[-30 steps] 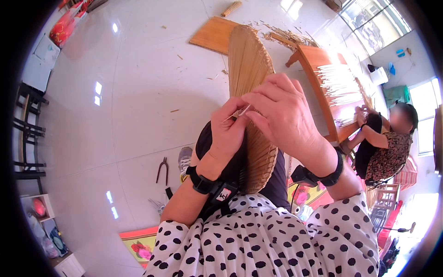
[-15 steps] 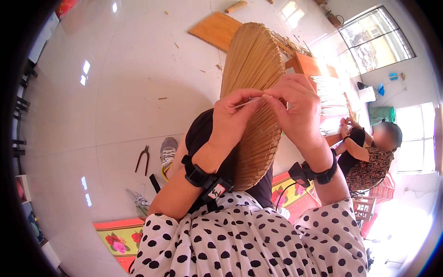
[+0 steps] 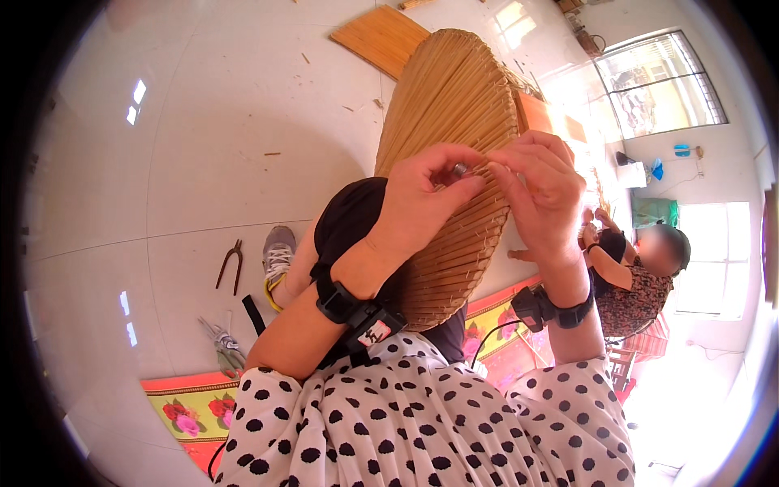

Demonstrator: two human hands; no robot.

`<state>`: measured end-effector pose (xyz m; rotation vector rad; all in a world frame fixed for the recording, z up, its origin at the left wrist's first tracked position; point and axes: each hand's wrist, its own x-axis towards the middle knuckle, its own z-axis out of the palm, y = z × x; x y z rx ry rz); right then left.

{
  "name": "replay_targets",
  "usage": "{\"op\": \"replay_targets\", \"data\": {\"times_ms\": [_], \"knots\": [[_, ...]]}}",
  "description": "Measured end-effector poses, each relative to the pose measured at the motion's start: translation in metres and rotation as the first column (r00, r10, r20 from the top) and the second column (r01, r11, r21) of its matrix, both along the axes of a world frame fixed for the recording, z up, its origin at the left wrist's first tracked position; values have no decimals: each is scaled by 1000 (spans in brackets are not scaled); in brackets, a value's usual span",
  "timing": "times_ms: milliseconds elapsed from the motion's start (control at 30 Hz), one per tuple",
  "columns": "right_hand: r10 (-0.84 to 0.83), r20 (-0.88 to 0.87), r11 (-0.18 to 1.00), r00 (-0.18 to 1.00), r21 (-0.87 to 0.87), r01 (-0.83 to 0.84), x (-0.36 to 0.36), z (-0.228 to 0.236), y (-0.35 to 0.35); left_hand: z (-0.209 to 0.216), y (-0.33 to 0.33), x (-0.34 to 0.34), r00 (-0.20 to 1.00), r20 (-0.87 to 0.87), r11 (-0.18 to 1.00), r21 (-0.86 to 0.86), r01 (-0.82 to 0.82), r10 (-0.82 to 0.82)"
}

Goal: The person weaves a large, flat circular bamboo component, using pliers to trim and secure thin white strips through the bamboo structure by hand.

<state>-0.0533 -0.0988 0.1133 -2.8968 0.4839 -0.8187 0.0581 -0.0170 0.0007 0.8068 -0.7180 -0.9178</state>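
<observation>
A large tan palm-leaf fan (image 3: 442,101) with pleated ribs and a stitched rim lies tilted across my lap. Bent over its right part, my left hand (image 3: 426,191) has thumb and forefinger closed at the rim. A small grey metal piece, perhaps a ring or thimble (image 3: 460,170), shows at its curled fingers. From the right, my right hand (image 3: 540,183) meets it, thumb and forefinger pinched together against the rim. Whatever lies between those fingertips is too small to make out. Below the hands, rim stitches run down toward my lap.
On the tiled floor at left lie dark tongs (image 3: 230,266), a black strip (image 3: 253,314) and scissors-like tools (image 3: 223,345). A wooden board (image 3: 380,40) lies beyond the fan. Floral mats (image 3: 191,414) are beside me. A person (image 3: 637,280) sits working at right.
The view has shifted slightly. Both hands stay at the fan's rim, with the left turned a little. The thin pale strand seen earlier at its fingers no longer shows; the grey metal piece does.
</observation>
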Motion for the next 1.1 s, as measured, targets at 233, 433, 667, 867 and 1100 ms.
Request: {"op": "replay_targets", "data": {"times_ms": [233, 433, 667, 867, 1100], "knots": [[1, 93, 1000, 996, -20, 1, 2, 4, 9, 2, 5, 5, 993, -113, 999, -23, 24, -27], [-91, -36, 990, 995, -111, 87, 8, -7, 24, -14, 0, 12, 858, -509, 996, -81, 36, -73], [-164, -118, 969, 979, -205, 138, 18, -23, 30, -20, -1, 9, 828, -552, 992, -119, 40, -100], [-200, -111, 970, 974, -164, 180, 19, -20, 31, -22, 3, 8, 909, -414, 996, -94, 9, -47], [-202, 6, 950, 979, -241, 197, 27, -12, 29, -20, 8, 11, 940, -339, 998, -57, 20, -38]]}}
